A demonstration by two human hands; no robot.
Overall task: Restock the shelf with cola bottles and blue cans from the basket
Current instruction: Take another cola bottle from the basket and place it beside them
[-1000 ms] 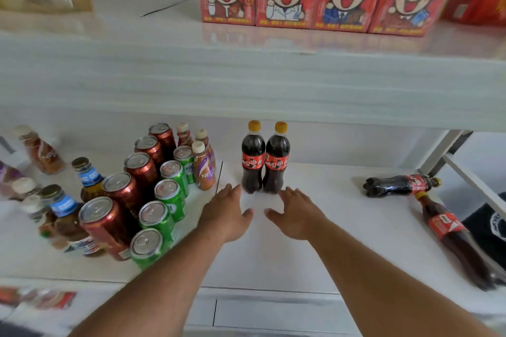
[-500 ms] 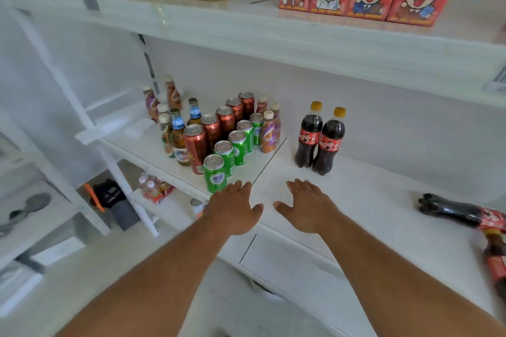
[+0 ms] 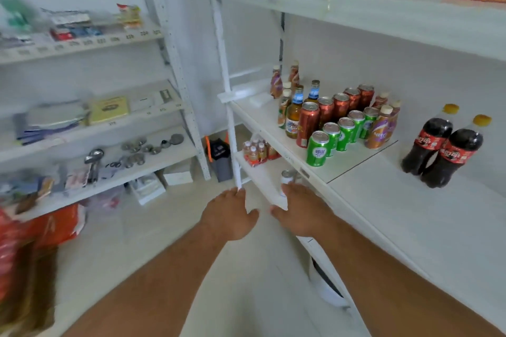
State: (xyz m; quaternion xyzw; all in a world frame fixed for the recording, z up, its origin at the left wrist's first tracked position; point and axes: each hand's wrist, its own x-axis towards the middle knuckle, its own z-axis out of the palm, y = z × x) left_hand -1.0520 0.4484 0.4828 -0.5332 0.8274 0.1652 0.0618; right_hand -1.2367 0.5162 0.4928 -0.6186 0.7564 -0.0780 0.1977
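From the head camera, both bare forearms reach in from the bottom edge toward the centre of the frame. The left hand [image 3: 228,215] and right hand [image 3: 302,209] hover side by side, palms down, fingers loosely extended and gripping nothing; the fingertips are blurred against the white shelf edge.

At the right, two cola bottles [image 3: 442,145] stand upright and touching on the smooth white shelf [image 3: 410,216], dark glossy plastic with red labels and yellow caps. Left of them, well apart, stand rows of cylindrical green cans [image 3: 338,135] and copper-red cans [image 3: 332,111] with shiny metal tops.

A small can [image 3: 286,175] on the lower shelf is partly hidden by the right hand. The racks at the left are smeared; their contents are hard to make out.
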